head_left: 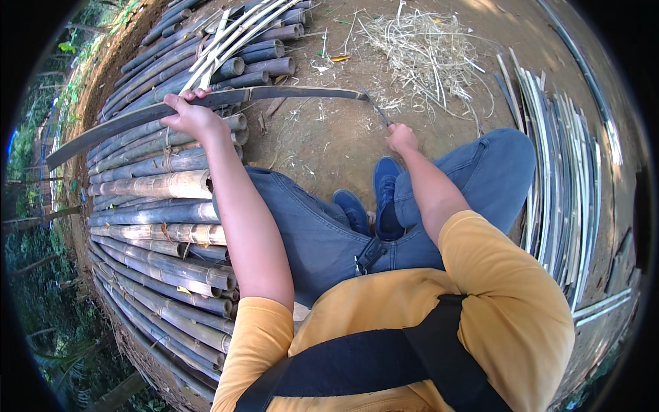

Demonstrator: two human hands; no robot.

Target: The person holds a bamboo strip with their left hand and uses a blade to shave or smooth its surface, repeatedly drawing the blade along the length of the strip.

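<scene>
A long, dark split bamboo strip (pixel 288 91) stretches crosswise in front of me, bending slightly along its length. My left hand (pixel 195 122) is closed around it left of its middle, above the pile of poles. On the right, my right hand (pixel 402 139) is closed on the handle of a thin, dark knife (pixel 379 112). The blade's far end meets the right end of the strip; whether it has cut into the bamboo is too small to tell. My fingers hide most of the knife's handle.
Stacked bamboo poles (pixel 154 180) fill the left side, with pale split strips (pixel 237 41) lying on top. Curly shavings (pixel 422 55) are heaped on the dirt ahead. Long split strips (pixel 559 161) lie along the right. My shoes (pixel 388 182) are between my bent knees.
</scene>
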